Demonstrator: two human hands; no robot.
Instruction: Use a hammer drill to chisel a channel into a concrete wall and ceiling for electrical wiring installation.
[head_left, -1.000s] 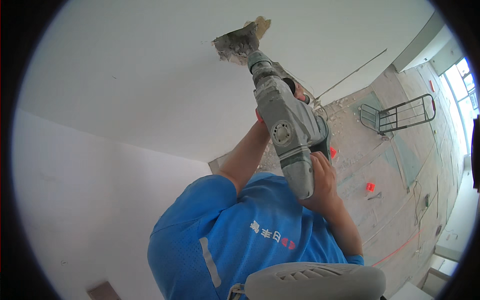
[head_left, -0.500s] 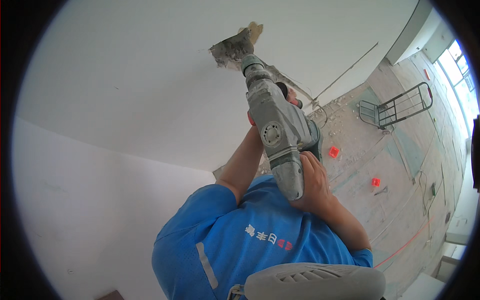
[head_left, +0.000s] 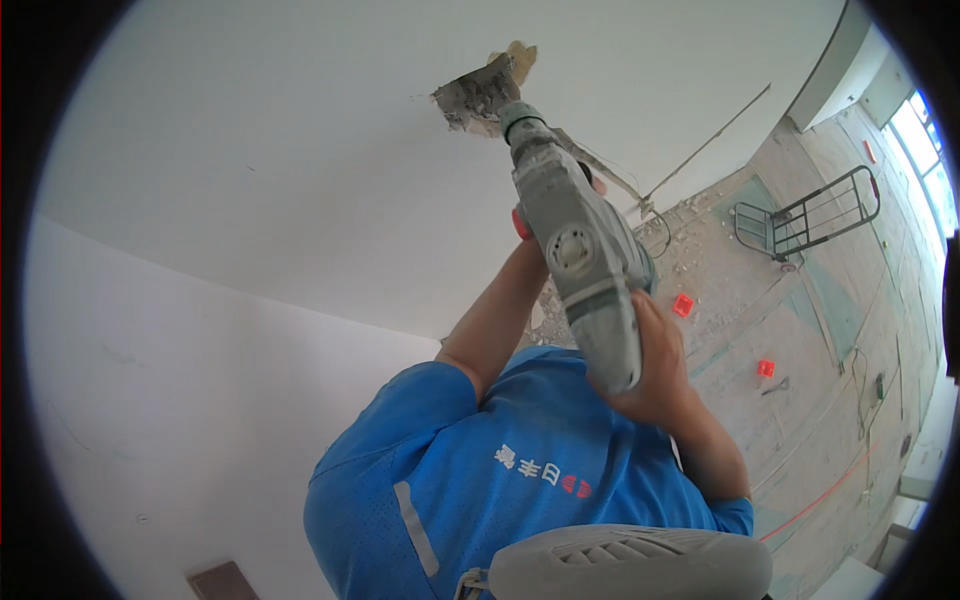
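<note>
A dusty grey rotary hammer (head_left: 585,280) points up at a ragged broken patch (head_left: 475,95) in the white wall, its nose at the patch's lower edge; the bit's tip is hard to make out. My left hand (head_left: 598,186) grips the front side handle, mostly hidden behind the tool body, with some fingers showing. Lower down, my right hand (head_left: 655,355) is wrapped round the rear of the tool. A narrow cut groove (head_left: 705,145) runs across the wall to the right of the patch.
Rubble (head_left: 685,250) lies along the wall's foot. On the floor to the right are a folding hand trolley (head_left: 820,215), red plastic boxes (head_left: 766,369), a loose metal tool (head_left: 776,386), cables and a red hose (head_left: 815,500). A bright window (head_left: 920,140) is at the far right.
The view has shifted slightly back and forth, carrying wall and floor with it. The hammer stays at the broken patch, now slightly blurred, with both hands still on it.
</note>
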